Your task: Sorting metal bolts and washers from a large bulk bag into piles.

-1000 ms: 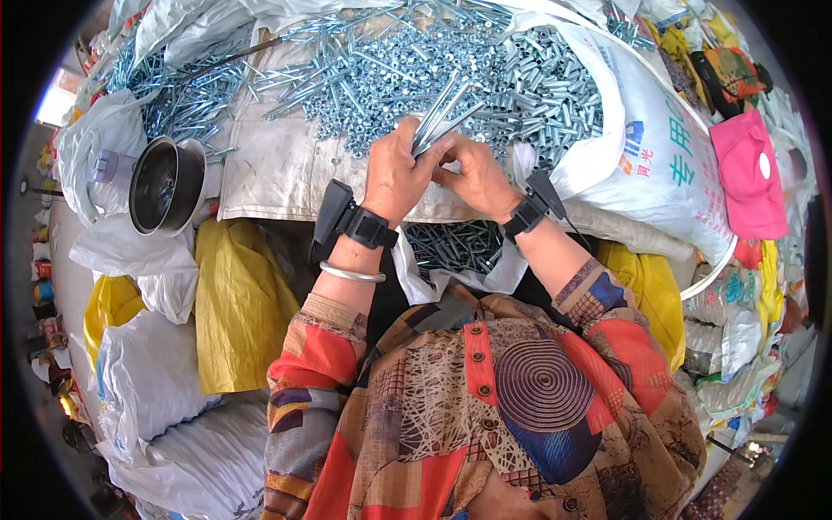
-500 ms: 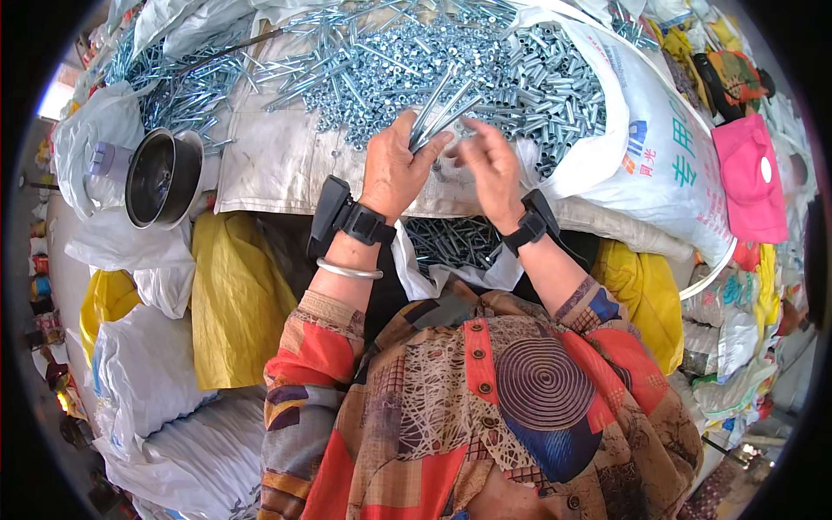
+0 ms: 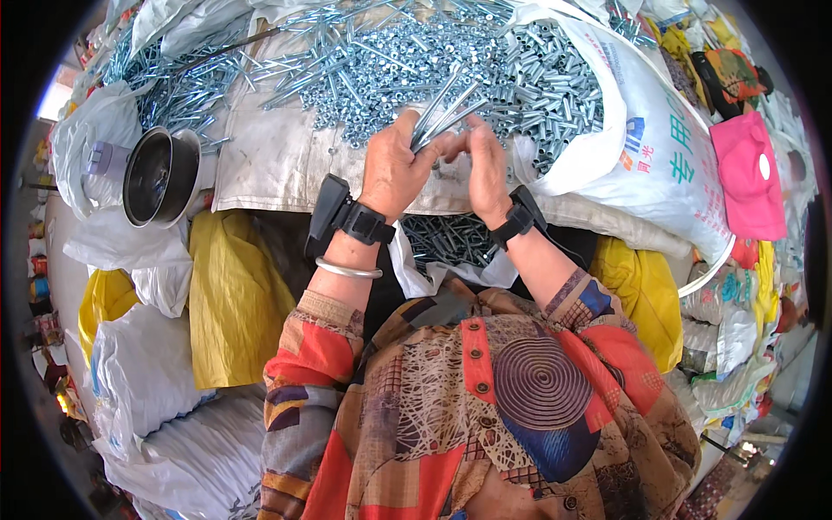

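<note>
Left hand [image 3: 390, 169] pinches a bundle of metal rods [image 3: 449, 113] between thumb and fingers, projecting toward its one o'clock. Right hand [image 3: 488, 172] stands at the left's three o'clock, fingers partly bent near the rods; whether they pinch anything cannot be told. Nuts [image 3: 407, 52] lie heaped at the rods' eleven o'clock.
</note>
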The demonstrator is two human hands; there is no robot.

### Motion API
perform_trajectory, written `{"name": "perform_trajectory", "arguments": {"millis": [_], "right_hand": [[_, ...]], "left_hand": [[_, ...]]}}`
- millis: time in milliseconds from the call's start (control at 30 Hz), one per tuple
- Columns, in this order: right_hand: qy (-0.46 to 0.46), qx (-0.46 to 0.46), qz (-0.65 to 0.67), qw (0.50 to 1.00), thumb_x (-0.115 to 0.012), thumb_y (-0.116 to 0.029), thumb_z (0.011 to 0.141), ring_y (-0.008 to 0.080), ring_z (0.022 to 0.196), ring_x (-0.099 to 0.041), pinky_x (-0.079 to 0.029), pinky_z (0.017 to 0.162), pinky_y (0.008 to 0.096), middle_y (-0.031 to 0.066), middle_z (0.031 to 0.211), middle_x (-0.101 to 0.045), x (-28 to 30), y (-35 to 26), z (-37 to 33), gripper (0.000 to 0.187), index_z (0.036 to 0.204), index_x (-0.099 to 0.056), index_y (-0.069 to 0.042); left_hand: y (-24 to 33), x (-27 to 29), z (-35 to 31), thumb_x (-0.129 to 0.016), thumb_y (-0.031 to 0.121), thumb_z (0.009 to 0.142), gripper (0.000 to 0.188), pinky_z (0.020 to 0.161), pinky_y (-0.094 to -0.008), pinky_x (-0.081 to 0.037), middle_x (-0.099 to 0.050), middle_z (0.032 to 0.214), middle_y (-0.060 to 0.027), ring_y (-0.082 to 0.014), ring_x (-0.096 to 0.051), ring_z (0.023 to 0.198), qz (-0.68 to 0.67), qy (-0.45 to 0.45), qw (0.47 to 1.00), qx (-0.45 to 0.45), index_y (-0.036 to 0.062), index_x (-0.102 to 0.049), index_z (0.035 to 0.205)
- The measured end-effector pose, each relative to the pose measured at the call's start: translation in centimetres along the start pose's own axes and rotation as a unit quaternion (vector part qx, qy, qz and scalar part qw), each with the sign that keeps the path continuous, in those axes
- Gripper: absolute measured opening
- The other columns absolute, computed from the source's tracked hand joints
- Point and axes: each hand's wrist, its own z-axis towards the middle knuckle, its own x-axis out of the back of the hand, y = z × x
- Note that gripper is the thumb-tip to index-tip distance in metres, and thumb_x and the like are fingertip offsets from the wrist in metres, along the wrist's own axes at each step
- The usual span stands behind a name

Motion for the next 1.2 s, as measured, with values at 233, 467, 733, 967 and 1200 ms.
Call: {"name": "perform_trajectory", "arguments": {"millis": [233,467,733,967,1200], "right_hand": [[0.016,0.003,-0.023,1.0,-0.038,-0.056,0.103,0.0155,0.101,-0.059,-0.043,0.098,0.0329,0.0094,0.109,-0.064,0.7,0.3,0.0,0.076,0.146,-0.035,0.006],[0.014,0.025,-0.055,0.998,-0.037,-0.06,0.101,0.014,0.092,-0.058,-0.044,0.091,0.0325,0.0087,0.086,-0.063,0.6,0.7,-0.1,0.076,0.142,-0.042,0.004],[0.014,0.06,-0.094,0.994,-0.044,-0.046,0.102,0.0164,0.077,-0.056,-0.045,0.075,0.031,0.005,0.079,-0.057,1.2,0.5,0.8,0.06,0.134,-0.049,0.005],[-0.096,0.174,-0.267,0.943,-0.07,-0.017,0.085,0.0369,0.083,-0.061,-0.048,0.072,0.0412,0.0168,0.089,-0.062,-0.4,0.7,0.1,0.021,0.098,-0.063,-0.002],[-0.053,0.178,-0.366,0.912,-0.076,-0.017,0.08,0.0374,0.075,-0.062,-0.047,0.065,0.0446,0.0148,0.081,-0.061,-1.1,0.3,-0.2,0.024,0.089,-0.06,-0.002]], "left_hand": [[-0.4,-0.2,0.1,-0.074,0.019,0.088,0.026,0.056,-0.0323,-0.049,-0.069,0.075,-0.0153,-0.0237,-0.066,0.062,0.005,0.02,0.999,-0.036,-0.0019,-0.062,0.097],[-0.2,-0.3,-0.1,-0.075,0.02,0.088,0.028,0.057,-0.0333,-0.049,-0.069,0.075,-0.0147,-0.0257,-0.066,0.063,0.005,0.009,1.0,-0.012,-0.0013,-0.063,0.1],[-1.1,0.0,-0.1,-0.074,0.017,0.088,0.025,0.061,-0.0317,-0.052,-0.071,0.08,-0.013,-0.0216,-0.068,0.067,0.015,0.008,0.999,-0.048,0.0003,-0.063,0.104],[-1.0,0.2,-0.3,-0.074,0.02,0.087,0.027,0.058,-0.0367,-0.05,-0.066,0.074,-0.0166,-0.0338,-0.066,0.066,-0.005,0.007,1.0,-0.025,-0.0001,-0.058,0.097],[-0.6,0.0,-1.0,-0.074,0.017,0.088,0.022,0.058,-0.0329,-0.049,-0.067,0.074,-0.0128,-0.0212,-0.062,0.062,-0.012,0.048,0.998,-0.037,0.0,-0.062,0.098]]}}
